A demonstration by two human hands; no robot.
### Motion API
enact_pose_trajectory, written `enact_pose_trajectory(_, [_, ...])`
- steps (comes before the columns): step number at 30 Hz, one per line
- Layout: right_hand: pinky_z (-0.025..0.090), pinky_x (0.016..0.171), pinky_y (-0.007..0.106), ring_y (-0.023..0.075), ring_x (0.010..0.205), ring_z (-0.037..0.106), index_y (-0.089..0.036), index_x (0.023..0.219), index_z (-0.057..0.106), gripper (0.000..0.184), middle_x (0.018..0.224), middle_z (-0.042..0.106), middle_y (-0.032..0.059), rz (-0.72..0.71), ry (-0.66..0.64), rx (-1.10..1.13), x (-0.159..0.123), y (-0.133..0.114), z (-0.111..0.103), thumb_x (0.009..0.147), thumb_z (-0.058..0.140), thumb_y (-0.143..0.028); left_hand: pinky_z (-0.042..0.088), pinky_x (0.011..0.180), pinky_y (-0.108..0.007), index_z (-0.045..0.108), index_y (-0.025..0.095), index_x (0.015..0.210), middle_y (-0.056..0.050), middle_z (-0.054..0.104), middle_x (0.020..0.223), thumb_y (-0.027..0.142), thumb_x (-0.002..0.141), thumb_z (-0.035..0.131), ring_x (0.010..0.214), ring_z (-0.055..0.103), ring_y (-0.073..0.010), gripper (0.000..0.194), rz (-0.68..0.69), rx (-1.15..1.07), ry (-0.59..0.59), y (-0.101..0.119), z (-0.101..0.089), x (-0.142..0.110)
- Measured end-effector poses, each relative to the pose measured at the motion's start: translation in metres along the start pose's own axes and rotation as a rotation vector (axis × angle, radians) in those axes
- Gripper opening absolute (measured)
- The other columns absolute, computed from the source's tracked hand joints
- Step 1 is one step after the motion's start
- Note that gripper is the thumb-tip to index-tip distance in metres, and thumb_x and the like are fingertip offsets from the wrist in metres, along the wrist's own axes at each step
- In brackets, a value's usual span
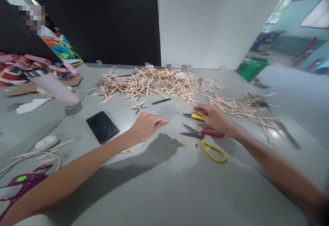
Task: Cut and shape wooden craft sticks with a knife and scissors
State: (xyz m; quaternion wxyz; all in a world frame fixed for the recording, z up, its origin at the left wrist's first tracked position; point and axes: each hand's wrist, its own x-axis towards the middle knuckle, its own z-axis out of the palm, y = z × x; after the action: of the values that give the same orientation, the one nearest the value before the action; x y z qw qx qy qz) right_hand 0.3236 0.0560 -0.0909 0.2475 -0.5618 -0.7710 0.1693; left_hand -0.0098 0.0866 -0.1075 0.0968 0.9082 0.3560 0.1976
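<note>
My left hand point(145, 127) is above the middle of the table, its thumb and fingers pressed together and pointing right. Whatever it may pinch is too small or hidden to make out. My right hand point(212, 117) is curled directly over a yellow-handled craft knife point(197, 117). Whether its fingertips touch the knife or pinch something else I cannot tell. Just below the right hand lie open scissors point(199, 135) with one red and one yellow handle loop. A flat wooden stick point(131, 151) lies below my left hand.
A big heap of wooden sticks point(149, 83) spreads along the back, with more sticks point(231, 106) at right. A black pen point(161, 100), a dark phone point(102, 126), a white mouse point(46, 142) and a pink bottle point(55, 87) lie about. Panels point(205, 23) stand behind.
</note>
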Motion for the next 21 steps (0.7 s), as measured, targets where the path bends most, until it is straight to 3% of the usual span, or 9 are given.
enact_pose_trajectory(3, [0.06,0.077,0.034,0.026,0.079,0.082,-0.02,0.107,0.084,0.018,0.084,0.086,0.0077,0.061,0.064,-0.267,0.008,0.021,-0.005,0.1,0.074,-0.034,0.039,0.063,-0.03,0.06,0.02,0.077,-0.003,0.058,0.064,0.039,0.116,0.045,0.06,0.054,-0.0192,0.046,-0.044,0.104,-0.023,-0.006,0.003,0.001])
enact_pose_trajectory(5, [0.056,0.069,0.033,0.0269,0.07,0.078,-0.02,0.097,0.085,0.02,0.071,0.08,0.0061,0.095,0.073,-0.34,0.011,0.032,-0.007,0.094,0.081,-0.04,0.049,0.076,-0.034,0.07,0.018,0.098,-0.011,0.072,0.09,0.023,0.113,0.046,0.08,0.066,-0.0239,0.029,-0.059,0.153,-0.027,-0.01,0.002,0.002])
enact_pose_trajectory(7, [0.053,0.069,0.034,0.0292,0.073,0.077,-0.02,0.099,0.085,0.023,0.071,0.08,0.008,0.112,0.108,-0.414,0.013,0.039,-0.008,0.098,0.076,-0.041,0.054,0.094,-0.041,0.071,0.02,0.12,-0.017,0.073,0.128,0.016,0.108,0.048,0.107,0.069,-0.029,0.026,-0.054,0.177,-0.027,-0.012,0.001,0.003])
enact_pose_trajectory(9, [0.054,0.075,0.036,0.0316,0.087,0.079,-0.019,0.122,0.083,0.029,0.09,0.084,0.0133,0.099,0.157,-0.456,0.013,0.042,-0.008,0.106,0.061,-0.031,0.05,0.11,-0.051,0.073,0.021,0.121,-0.017,0.067,0.146,0.021,0.108,0.052,0.128,0.064,-0.0342,0.025,-0.043,0.184,-0.024,-0.014,0.0,0.005])
enact_pose_trajectory(12, [0.056,0.084,0.04,0.0349,0.102,0.079,-0.016,0.15,0.069,0.046,0.114,0.084,0.0194,0.075,0.224,-0.484,0.013,0.042,-0.007,0.109,0.048,-0.024,0.045,0.117,-0.056,0.074,0.02,0.1,-0.014,0.075,0.124,0.029,0.114,0.045,0.128,0.065,-0.0341,0.034,-0.024,0.171,-0.02,-0.017,0.0,0.006])
enact_pose_trajectory(14, [0.056,0.083,0.043,0.0375,0.094,0.078,-0.013,0.144,0.072,0.045,0.101,0.083,0.0205,0.086,0.245,-0.494,0.012,0.042,-0.006,0.111,0.046,-0.029,0.048,0.114,-0.053,0.073,0.02,0.103,-0.013,0.076,0.121,0.023,0.114,0.04,0.123,0.067,-0.0321,0.035,-0.011,0.16,-0.008,-0.018,0.0,0.005])
enact_pose_trajectory(16, [0.056,0.08,0.044,0.0362,0.085,0.078,-0.011,0.143,0.072,0.047,0.091,0.081,0.0189,0.097,0.254,-0.49,0.012,0.042,-0.005,0.112,0.041,-0.028,0.05,0.11,-0.051,0.072,0.021,0.118,-0.015,0.071,0.136,0.015,0.11,0.038,0.127,0.066,-0.0318,0.035,0.002,0.15,0.01,-0.018,0.0,0.004])
enact_pose_trajectory(18, [0.058,0.086,0.044,0.0342,0.096,0.078,-0.015,0.16,0.059,0.054,0.113,0.081,0.0197,0.047,0.253,-0.47,0.011,0.043,-0.003,0.109,0.04,-0.02,0.05,0.111,-0.052,0.072,0.023,0.124,-0.015,0.068,0.146,0.014,0.108,0.041,0.134,0.063,-0.0331,0.036,0.02,0.139,0.019,-0.018,0.001,0.003])
enact_pose_trajectory(21, [0.056,0.105,0.05,0.0361,0.128,0.071,-0.022,0.17,0.048,0.064,0.15,0.068,0.0207,-0.05,0.24,-0.448,0.011,0.044,-0.002,0.106,0.045,-0.018,0.044,0.118,-0.057,0.077,0.022,0.105,-0.012,0.078,0.124,0.028,0.113,0.045,0.132,0.064,-0.0344,0.033,0.047,0.129,0.02,-0.019,0.002,0.004])
